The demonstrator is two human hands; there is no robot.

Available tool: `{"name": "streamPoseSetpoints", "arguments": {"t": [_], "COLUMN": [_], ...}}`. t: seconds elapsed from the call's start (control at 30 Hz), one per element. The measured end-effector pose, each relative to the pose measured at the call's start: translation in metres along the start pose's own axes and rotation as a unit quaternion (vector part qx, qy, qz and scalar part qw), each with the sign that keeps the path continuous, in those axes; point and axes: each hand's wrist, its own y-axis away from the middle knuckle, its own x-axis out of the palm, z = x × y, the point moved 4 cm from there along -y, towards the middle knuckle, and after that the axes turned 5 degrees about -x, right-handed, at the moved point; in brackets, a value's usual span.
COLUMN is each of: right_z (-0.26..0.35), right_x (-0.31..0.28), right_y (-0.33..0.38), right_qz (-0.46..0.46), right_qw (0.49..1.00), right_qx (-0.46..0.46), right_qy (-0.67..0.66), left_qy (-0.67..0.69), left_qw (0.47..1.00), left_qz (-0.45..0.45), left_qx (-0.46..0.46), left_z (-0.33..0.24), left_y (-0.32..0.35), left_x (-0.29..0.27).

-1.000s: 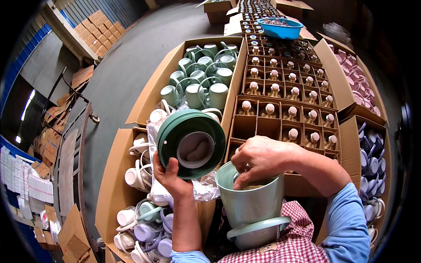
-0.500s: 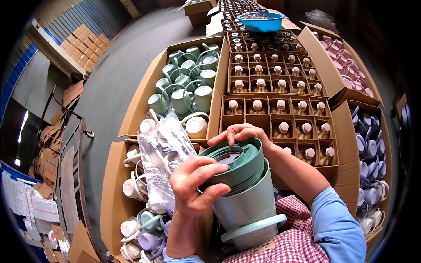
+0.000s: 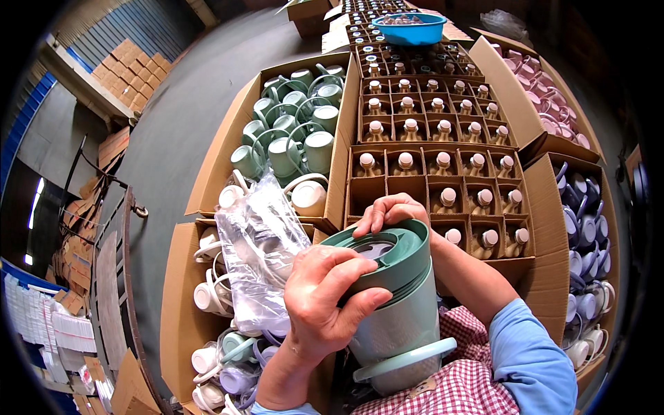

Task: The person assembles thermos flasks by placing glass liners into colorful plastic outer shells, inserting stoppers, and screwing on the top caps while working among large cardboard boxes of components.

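Observation:
A pale green jug body (image 3: 400, 332), like a thermos shell, leans tilted against my checked apron, with a light green ring-shaped handle (image 3: 404, 360) near its lower end. At its upper mouth sits a dark green threaded collar (image 3: 411, 256) with a round opening in it. My left hand (image 3: 330, 294) is closed on the collar's left side, thumb outside and fingers bent over the rim. On the far side, my right hand (image 3: 393, 211) has its fingers curled over the collar's rim; its thumb is hidden. Some thread still shows between collar and body.
Left, a carton (image 3: 228, 131) holds green jug parts; a nearer one (image 3: 178, 311) holds mixed parts under a clear plastic bag (image 3: 259, 256). Divided cartons of capped bottle shapes (image 3: 443, 164) stand ahead, a blue basin (image 3: 408, 33) on them. Pink (image 3: 543, 90) and purple-blue parts (image 3: 586, 228) fill cartons at right.
The collar has come down straighter and deeper onto the jug body. Both hands have moved slightly right with it, and the body has shifted a little right.

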Motion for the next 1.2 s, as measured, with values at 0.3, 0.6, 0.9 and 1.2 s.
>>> {"name": "streamPoseSetpoints", "arguments": {"t": [0.3,0.6,0.9,1.2], "right_z": [0.005,0.022,0.061,0.046], "right_x": [-0.005,0.007,0.052,0.06], "right_y": [0.004,0.018,0.013,0.009], "right_qz": [-0.043,-0.042,-0.168,0.063], "right_qw": [0.997,0.983,0.937,0.937], "right_qx": [-0.013,-0.006,0.066,-0.098], "right_qy": [0.066,0.177,0.3,0.329], "left_qy": [0.086,0.17,0.303,0.277], "left_qw": [0.995,0.985,0.936,0.96], "left_qz": [0.006,0.025,0.165,0.003], "left_qx": [-0.039,0.022,-0.074,-0.033], "left_z": [0.02,0.056,0.063,0.032], "left_y": [0.01,0.028,-0.001,0.007], "left_x": [0.001,-0.004,-0.013,-0.01]}}
